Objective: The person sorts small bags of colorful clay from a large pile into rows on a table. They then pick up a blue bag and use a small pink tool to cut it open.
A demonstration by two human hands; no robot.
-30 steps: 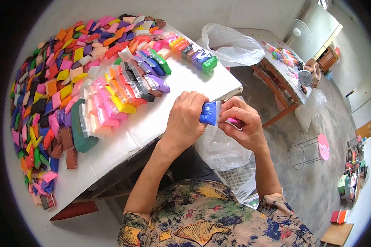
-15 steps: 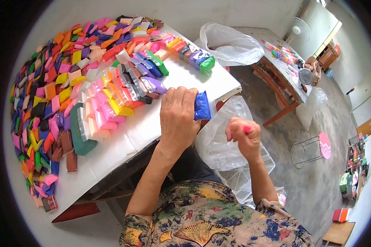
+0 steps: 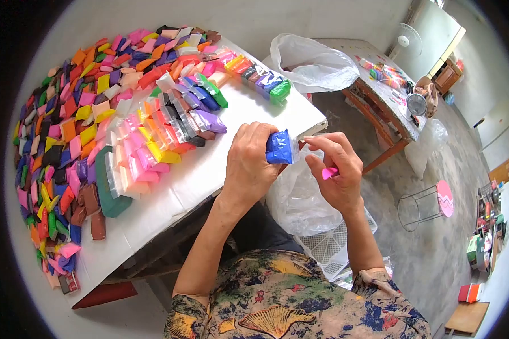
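Observation:
My left hand (image 3: 251,158) is closed on a blue packet (image 3: 279,147) whose clear end points right, above the front edge of the white table (image 3: 175,189). Just right of it is my right hand (image 3: 338,169), its index finger and thumb apart near the clear end, with a small pink object (image 3: 330,173) held against the palm by the curled fingers. Rows of coloured packets (image 3: 164,127) lie on the table left of my left hand. Beyond them a clear bag of coloured packets (image 3: 260,78) lies near the table's far right edge.
A large pile of coloured packets (image 3: 68,130) covers the table's left side. Clear plastic (image 3: 302,198) hangs over a white basket (image 3: 333,246) below my hands. Another table (image 3: 379,101) with a white bag (image 3: 316,62) stands behind, and a pink stool (image 3: 445,199) is at the right.
My right hand has moved up and left, close to the blue packet, and its index finger and thumb have spread. The blue packet's face has turned more toward the camera.

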